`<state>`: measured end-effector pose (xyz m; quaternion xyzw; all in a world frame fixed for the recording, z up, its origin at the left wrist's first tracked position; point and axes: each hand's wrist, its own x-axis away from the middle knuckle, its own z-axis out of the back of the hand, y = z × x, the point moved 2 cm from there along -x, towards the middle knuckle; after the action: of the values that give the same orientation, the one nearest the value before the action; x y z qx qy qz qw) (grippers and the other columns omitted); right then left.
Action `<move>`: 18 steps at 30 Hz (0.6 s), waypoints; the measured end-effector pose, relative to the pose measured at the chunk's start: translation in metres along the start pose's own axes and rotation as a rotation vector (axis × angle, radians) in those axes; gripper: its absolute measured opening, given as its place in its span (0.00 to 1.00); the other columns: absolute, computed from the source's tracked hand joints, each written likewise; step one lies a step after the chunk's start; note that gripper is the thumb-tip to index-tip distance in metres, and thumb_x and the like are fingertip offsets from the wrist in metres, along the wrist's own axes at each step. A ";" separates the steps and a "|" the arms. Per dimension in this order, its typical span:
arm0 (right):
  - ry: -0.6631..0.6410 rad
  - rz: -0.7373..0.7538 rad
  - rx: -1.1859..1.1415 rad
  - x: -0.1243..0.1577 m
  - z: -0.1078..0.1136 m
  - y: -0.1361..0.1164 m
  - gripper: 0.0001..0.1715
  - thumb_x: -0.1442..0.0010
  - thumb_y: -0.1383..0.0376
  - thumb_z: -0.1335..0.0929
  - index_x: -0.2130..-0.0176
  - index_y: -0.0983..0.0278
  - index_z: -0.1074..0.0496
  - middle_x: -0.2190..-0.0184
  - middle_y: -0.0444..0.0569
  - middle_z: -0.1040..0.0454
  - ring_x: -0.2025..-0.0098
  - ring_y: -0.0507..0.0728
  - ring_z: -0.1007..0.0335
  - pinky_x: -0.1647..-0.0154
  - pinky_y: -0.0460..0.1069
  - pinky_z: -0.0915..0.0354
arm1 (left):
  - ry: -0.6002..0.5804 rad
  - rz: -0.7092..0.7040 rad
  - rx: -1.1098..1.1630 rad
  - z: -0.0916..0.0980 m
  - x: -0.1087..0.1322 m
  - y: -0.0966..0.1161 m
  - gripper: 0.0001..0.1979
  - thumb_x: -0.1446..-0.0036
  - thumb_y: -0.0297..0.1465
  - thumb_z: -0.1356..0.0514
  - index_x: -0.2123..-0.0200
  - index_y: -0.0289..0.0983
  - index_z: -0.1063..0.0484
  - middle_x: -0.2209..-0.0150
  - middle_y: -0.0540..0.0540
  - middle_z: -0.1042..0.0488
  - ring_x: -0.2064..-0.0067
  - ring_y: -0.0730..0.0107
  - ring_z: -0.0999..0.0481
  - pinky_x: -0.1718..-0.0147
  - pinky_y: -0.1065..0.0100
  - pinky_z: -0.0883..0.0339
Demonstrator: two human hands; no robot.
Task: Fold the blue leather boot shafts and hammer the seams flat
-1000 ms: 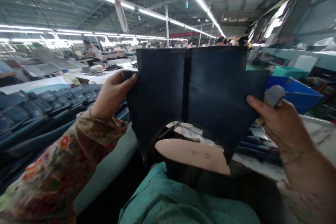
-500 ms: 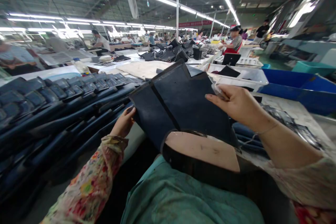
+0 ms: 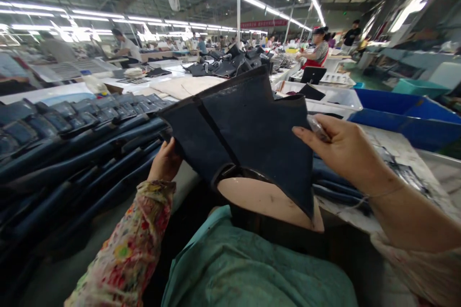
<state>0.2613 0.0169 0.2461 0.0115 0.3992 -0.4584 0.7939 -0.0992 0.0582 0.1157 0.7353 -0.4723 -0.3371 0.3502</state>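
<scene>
A dark blue, leather-like panel (image 3: 252, 120) with a black stripe, a notch at its upper right and a curved cut-out below is held up in front of me. My left hand (image 3: 166, 159) is closed on its left edge, the thumb on the near side. At the right edge my right hand (image 3: 338, 146) is closed, its thumb over the panel's face. A small shiny, translucent piece (image 3: 319, 128) shows at the right fingers; I cannot tell what it is. Below the cut-out lies a pale tan surface (image 3: 266, 196), just above my green apron (image 3: 252, 264).
Rows of stacked dark blue pieces (image 3: 79, 148) fill the left side. More folded blue pieces (image 3: 334, 182) lie under my right hand. A white bin (image 3: 345, 100) and a blue bin (image 3: 403, 129) stand at the right. Behind is a heap of black pieces (image 3: 230, 61); people work farther back.
The panel has shifted and turned a little, its notched corner now higher. My right hand is slightly farther right, my left slightly farther left. Both hands keep their hold.
</scene>
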 end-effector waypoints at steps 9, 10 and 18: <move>-0.089 0.000 0.044 0.004 -0.002 0.009 0.21 0.42 0.55 0.36 0.79 0.63 0.44 0.84 0.38 0.49 0.81 0.47 0.52 0.80 0.44 0.53 | 0.055 0.180 0.111 0.010 0.022 -0.036 0.11 0.44 0.29 0.44 0.57 0.41 0.28 0.56 0.50 0.24 0.55 0.69 0.26 0.56 0.68 0.32; -0.140 -0.017 0.059 0.009 -0.003 0.015 0.21 0.42 0.54 0.37 0.79 0.63 0.43 0.84 0.38 0.48 0.81 0.47 0.51 0.80 0.44 0.52 | 0.061 0.237 0.133 0.011 0.031 -0.052 0.10 0.44 0.29 0.43 0.58 0.41 0.28 0.58 0.50 0.24 0.56 0.69 0.25 0.56 0.68 0.32; -0.702 -0.264 0.252 0.100 -0.004 0.116 0.21 0.46 0.49 0.37 0.80 0.61 0.34 0.84 0.45 0.32 0.82 0.53 0.36 0.81 0.47 0.45 | -0.090 0.799 0.187 -0.007 0.140 -0.157 0.19 0.43 0.44 0.46 0.63 0.35 0.26 0.65 0.42 0.23 0.64 0.63 0.24 0.62 0.61 0.33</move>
<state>0.3703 0.0141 0.1384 -0.0999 0.0422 -0.5780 0.8088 0.0238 -0.0219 -0.0346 0.5073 -0.7639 -0.1621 0.3643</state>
